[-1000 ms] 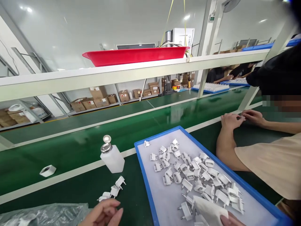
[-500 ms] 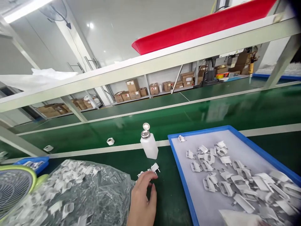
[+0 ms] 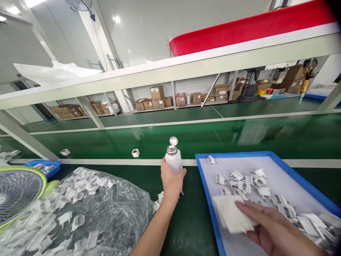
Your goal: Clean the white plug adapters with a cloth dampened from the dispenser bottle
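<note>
L hand [image 3: 172, 182] gripped the white dispenser bottle [image 3: 173, 160] round its base, upright, metal cap up. Loose white plug parts [image 3: 160, 197] lay just below the wrist. R hand [image 3: 271, 229] pinched a white wipe [image 3: 231, 214] over the blue tray [image 3: 206, 193], right of the bottle.

Layout of the bench. The bottle [image 3: 173, 160] stands at centre, just left of the tray [image 3: 205, 185], and is gripped by the left hand [image 3: 172, 181]. Plug parts [image 3: 255, 185] lie in the tray; over its near part a cloth [image 3: 231, 215] is held by the right hand [image 3: 277, 233]. A bag of parts [image 3: 80, 209] lies left of the bottle, a fan [image 3: 18, 193] further left. Behind runs the conveyor belt [image 3: 213, 137], with a shelf [image 3: 170, 73] above.
</note>
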### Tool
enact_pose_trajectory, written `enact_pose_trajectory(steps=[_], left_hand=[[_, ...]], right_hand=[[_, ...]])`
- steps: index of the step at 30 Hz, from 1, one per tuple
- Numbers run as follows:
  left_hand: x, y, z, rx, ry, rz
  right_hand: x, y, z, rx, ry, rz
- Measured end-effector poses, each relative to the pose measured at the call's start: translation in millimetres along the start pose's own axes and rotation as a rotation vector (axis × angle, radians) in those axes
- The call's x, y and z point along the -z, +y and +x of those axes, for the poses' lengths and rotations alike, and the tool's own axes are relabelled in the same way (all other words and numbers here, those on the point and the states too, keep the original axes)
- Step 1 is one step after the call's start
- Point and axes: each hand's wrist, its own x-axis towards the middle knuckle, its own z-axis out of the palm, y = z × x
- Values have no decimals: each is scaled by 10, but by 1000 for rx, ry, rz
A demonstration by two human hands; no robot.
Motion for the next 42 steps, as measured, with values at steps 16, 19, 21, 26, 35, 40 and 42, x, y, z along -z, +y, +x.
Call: enact_pose_trajectory(steps=[16,19,21,26,35,40,42], left_hand=[[-9,56,-121,-714,67,300],[10,64,-133,-809,100,366],[21,79,-137,-869,114,390],[20,96,-122,-1012,178,445],[8,117,-134,-1132,224,478],[15,123,-157,-1155,220,492],[20,121,-156,-1168,222,493]], right_hand=[[-821,-303,171,307,-164,-16],[-845,-322,167,312,-169,1],[-853,-323,183,313,-162,16],[-826,-280,236,299,-112,85],[-812,-212,291,260,-88,180],[-791,-188,333,246,-96,195],[-788,-174,349,242,-101,200]])
